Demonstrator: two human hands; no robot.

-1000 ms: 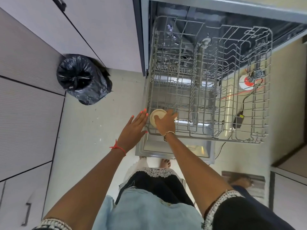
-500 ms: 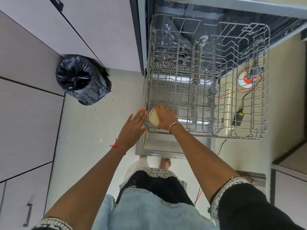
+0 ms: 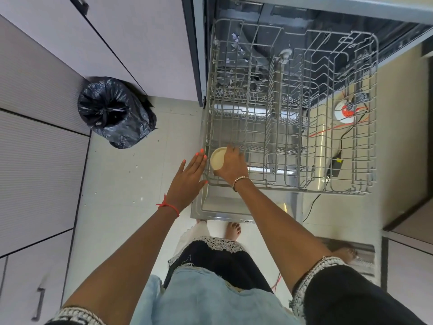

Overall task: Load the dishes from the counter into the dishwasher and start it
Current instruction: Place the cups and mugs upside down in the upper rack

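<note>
The dishwasher's upper wire rack (image 3: 365, 113) is pulled out over the open door (image 3: 222, 209). My right hand (image 3: 232, 165) grips a small cream cup (image 3: 217, 158), tipped on its side, in the rack's near left corner. My left hand (image 3: 189, 177) is flat with straight fingers against the outside of the rack's left edge, beside the cup. The rack holds nothing else that I can see.
A tied black rubbish bag (image 3: 112, 111) sits on the floor to the left, against pale cabinet fronts (image 3: 37, 160). Under the rack on the right lie a white and orange cable reel (image 3: 344, 111) and a black cord. My bare feet stand just before the door.
My right hand has turned the cup from mouth-up onto its side and set it lower into the rack corner. My left hand stayed by the rack's left edge.
</note>
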